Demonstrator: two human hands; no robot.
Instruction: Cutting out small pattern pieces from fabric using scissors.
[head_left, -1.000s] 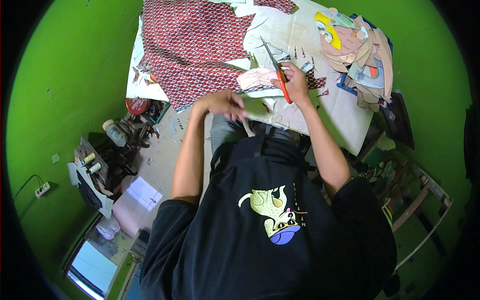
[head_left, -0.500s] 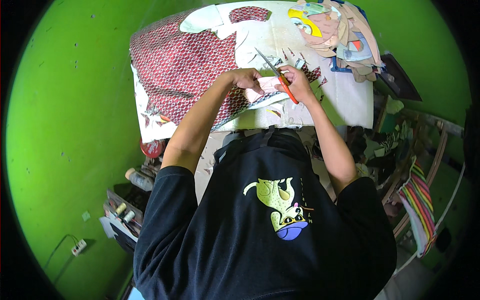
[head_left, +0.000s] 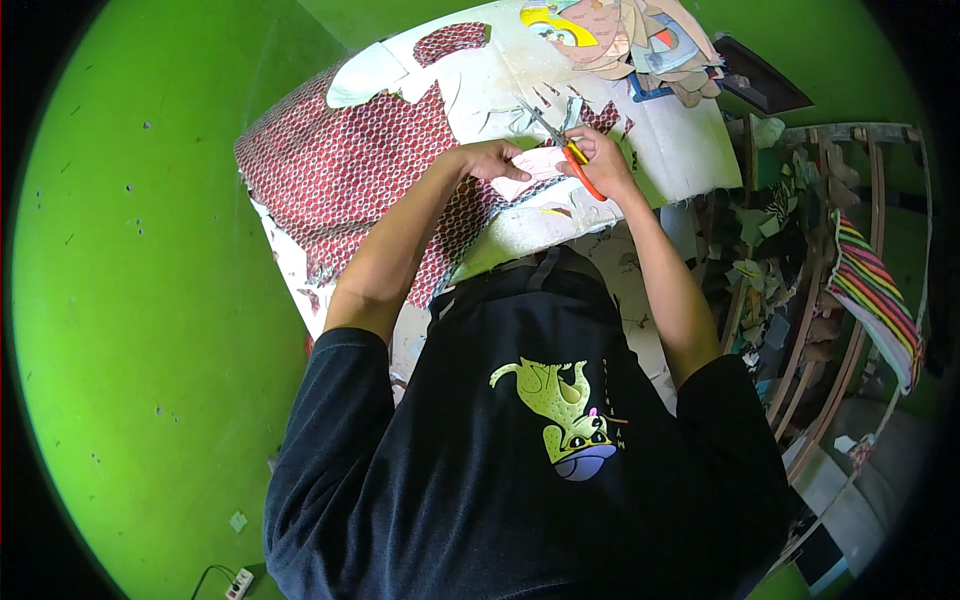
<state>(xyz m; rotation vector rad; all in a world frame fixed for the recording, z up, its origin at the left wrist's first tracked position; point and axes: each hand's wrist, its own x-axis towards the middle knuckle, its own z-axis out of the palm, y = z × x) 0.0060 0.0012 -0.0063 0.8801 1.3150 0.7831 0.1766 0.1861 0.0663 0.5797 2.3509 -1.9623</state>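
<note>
My left hand is closed on the left end of a small pale pink pattern piece, its thumb on top. Patterned fabric shows along the lower edge of that piece. Scissors with orange-red handles sit in my right hand, blades pointing away and to the left above the pattern piece. The right fingertips are beside the piece's right end; whether they grip it too I cannot make out. A large red, white and dark patterned fabric spreads under and beside my left forearm.
The white padded work surface holds fabric scraps beyond my right hand. A cut curved fabric piece lies at the far side. Stacked pattern pieces fill the far right. A wooden rack with a striped cloth stands right.
The view has swung to the right, so the table appears tilted and shifted left. My hands keep the pattern piece and scissors, with only slight shifts of position.
</note>
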